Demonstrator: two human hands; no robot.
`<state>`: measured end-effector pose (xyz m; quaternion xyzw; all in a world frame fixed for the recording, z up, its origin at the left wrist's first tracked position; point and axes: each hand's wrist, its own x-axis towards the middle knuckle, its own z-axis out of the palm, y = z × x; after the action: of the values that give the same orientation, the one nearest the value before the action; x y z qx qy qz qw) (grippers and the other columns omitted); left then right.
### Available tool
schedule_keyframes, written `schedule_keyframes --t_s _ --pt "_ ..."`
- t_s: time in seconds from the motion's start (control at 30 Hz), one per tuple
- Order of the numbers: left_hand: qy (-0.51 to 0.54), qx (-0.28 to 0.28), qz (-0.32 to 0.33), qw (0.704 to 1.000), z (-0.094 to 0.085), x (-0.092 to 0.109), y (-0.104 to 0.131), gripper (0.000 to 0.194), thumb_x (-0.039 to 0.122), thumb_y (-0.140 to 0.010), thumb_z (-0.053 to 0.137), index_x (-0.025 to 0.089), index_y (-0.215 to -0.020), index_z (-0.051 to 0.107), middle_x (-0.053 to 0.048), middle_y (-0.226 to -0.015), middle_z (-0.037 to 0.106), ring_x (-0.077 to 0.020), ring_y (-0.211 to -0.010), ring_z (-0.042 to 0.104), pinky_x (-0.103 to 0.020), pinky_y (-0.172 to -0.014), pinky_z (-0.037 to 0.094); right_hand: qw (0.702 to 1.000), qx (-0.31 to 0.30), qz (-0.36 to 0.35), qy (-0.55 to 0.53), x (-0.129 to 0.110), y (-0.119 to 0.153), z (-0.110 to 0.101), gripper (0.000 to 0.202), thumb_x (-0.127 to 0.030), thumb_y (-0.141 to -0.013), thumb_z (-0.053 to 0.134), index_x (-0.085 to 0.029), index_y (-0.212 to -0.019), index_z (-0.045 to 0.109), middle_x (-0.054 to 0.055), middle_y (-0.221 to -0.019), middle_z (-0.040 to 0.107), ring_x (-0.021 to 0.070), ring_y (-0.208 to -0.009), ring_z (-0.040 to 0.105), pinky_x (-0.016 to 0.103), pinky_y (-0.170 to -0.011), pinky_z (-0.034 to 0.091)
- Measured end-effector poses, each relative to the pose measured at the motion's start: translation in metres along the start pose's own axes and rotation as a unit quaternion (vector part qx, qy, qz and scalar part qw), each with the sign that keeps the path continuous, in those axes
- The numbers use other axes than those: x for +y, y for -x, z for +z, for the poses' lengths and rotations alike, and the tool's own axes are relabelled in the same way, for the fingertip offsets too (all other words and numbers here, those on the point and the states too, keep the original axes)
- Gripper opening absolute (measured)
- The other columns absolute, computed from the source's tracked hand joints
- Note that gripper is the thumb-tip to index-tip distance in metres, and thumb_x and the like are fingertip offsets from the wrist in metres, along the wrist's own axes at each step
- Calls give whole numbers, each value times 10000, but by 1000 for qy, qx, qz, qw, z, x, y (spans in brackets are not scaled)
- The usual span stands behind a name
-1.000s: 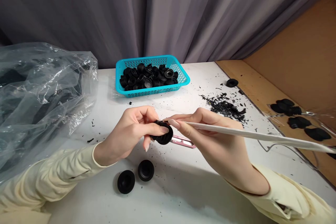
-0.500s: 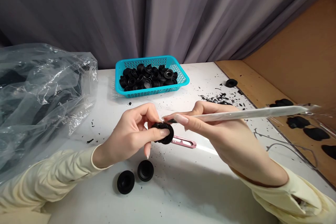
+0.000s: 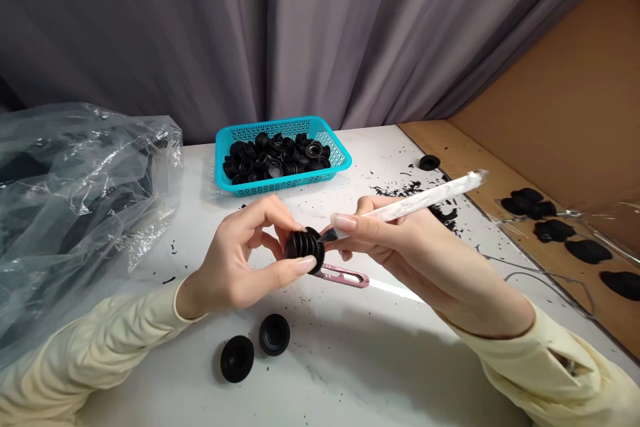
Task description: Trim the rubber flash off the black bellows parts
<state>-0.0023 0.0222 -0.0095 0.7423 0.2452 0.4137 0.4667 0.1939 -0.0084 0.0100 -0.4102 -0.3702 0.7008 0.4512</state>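
Note:
Between the thumb and fingers of my left hand (image 3: 255, 257) is a black ribbed rubber bellows (image 3: 303, 248), its ridges facing up. My right hand (image 3: 395, 240) grips a craft knife (image 3: 425, 199) like a pen; its handle is wrapped in white. The dark blade tip is at the bellows' right rim, seemingly touching it. Below the hands, a pink thread snipper-like tool (image 3: 345, 276) lies on the table, partly behind the bellows. Two black round rubber pieces, one at the left (image 3: 237, 359) and one at the right (image 3: 275, 334), rest nearer me with their hollows up.
A turquoise basket (image 3: 283, 185) full of black bellows stands at the back. Clear plastic bagging (image 3: 90, 193) covers the left side. Black scraps (image 3: 405, 190) and another round piece (image 3: 429, 162) lie back right, with flat black pieces (image 3: 588, 251) on the wooden strip.
The bellows has turned in my left hand so its ribbed side shows. My right hand has swung the knife, its rear end now nearer and tilted up. The view has shifted slightly.

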Motion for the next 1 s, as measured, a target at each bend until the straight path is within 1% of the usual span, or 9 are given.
schedule_keyframes --t_s 0.13,0.2,0.27,0.33,0.43,0.6,0.8,0.9,1.0 --pt "33 2 0 999 -2 -3 -3 223 78 -717 697 173 -893 600 -8 -813 577 -116 -712 598 -199 -566 544 998 -28 30 -46 -1 -1 -4 345 -252 -750 778 -175 -552 507 -54 -547 521 117 -636 597 199 -518 398" --pt "48 4 -1 999 -2 -4 -4 221 76 -719 695 169 -901 610 -20 -820 581 -129 -728 603 -202 -551 551 996 -48 47 -64 -1 -1 -5 331 -273 -789 746 -175 -571 516 -33 -588 583 119 -644 613 195 -502 399" --pt "60 3 2 998 -2 -5 -4 221 70 -723 691 165 -908 616 -30 -827 583 -137 -729 606 -206 -529 559 993 -66 58 -84 0 -2 -7 287 -276 -816 721 -172 -612 548 -4 -674 657 120 -676 637 198 -562 444" --pt "66 2 4 998 -2 -5 -5 225 65 -729 684 165 -921 620 -32 -833 583 -137 -707 608 -211 -510 567 989 -83 65 -101 0 -1 -9 234 -263 -834 704 -169 -657 582 15 -746 696 113 -693 651 201 -641 472" --pt "68 5 13 998 -2 -4 -5 225 61 -744 671 166 -938 627 -30 -837 575 -132 -702 601 -207 -497 582 985 -94 86 -120 2 -2 -12 179 -243 -846 695 -172 -699 621 11 -760 707 97 -695 651 178 -651 472" --pt "68 17 35 997 1 -5 -3 205 62 -771 647 166 -947 625 -19 -827 557 -120 -689 592 -214 -515 603 979 -97 134 -122 6 -5 -16 170 -279 -839 704 -170 -716 661 44 -838 732 85 -690 641 153 -620 462" --pt "24 43 54 997 2 -6 0 171 58 -777 625 164 -912 617 -3 -802 545 -99 -614 592 -202 -462 596 978 -83 136 -134 7 -7 -13 149 -255 -821 716 -155 -722 666 61 -818 737 96 -705 661 153 -669 472" --pt "-4 51 62 997 1 -6 0 172 50 -769 613 163 -899 614 -2 -793 542 -98 -606 588 -187 -428 584 977 -84 139 -140 7 -7 -11 158 -247 -824 707 -142 -718 653 92 -827 737 101 -682 660 161 -653 475" --pt "-34 62 73 995 0 -5 0 169 46 -755 609 162 -878 611 -4 -777 547 -103 -621 573 -173 -416 572 976 -84 139 -144 7 -8 -10 164 -243 -812 717 -145 -703 644 85 -811 737 95 -660 655 161 -643 469"
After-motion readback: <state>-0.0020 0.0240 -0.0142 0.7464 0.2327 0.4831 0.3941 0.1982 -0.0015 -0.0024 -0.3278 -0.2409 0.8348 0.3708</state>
